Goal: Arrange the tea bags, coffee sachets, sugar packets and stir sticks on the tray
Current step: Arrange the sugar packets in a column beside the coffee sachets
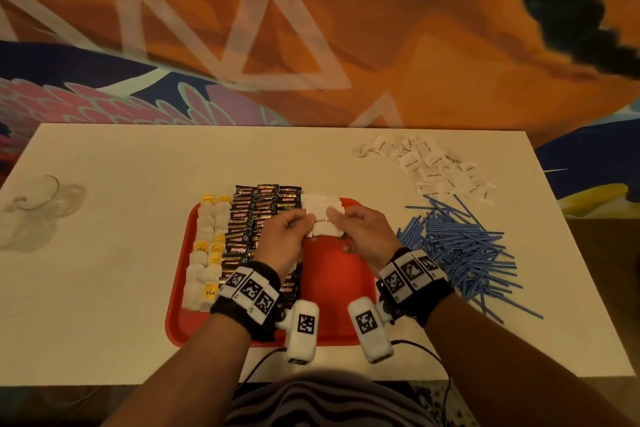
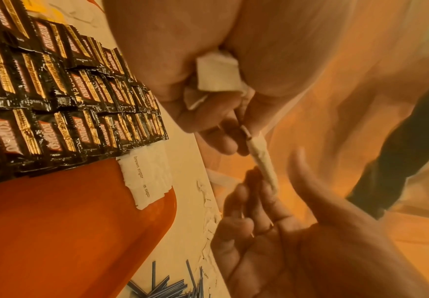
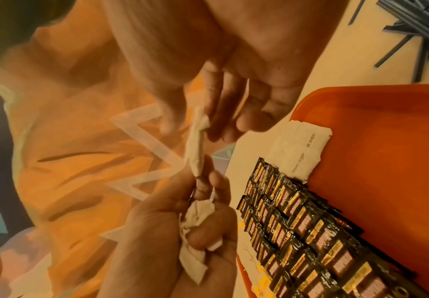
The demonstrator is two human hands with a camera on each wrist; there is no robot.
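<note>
Above the red plastic tray (image 1: 332,288), the left hand (image 1: 284,239) and right hand (image 1: 367,232) together pinched a white paper brown-sugar packet (image 1: 323,230) between them, the left also clutching spare packets; two more lay at the tray's far edge

Stir sticks (image 1: 460,250) lie right of the tray (image 1: 332,288).

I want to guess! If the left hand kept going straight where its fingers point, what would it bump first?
Probably the right hand. The left hand points at it across the sugar packet both pinch.
</note>
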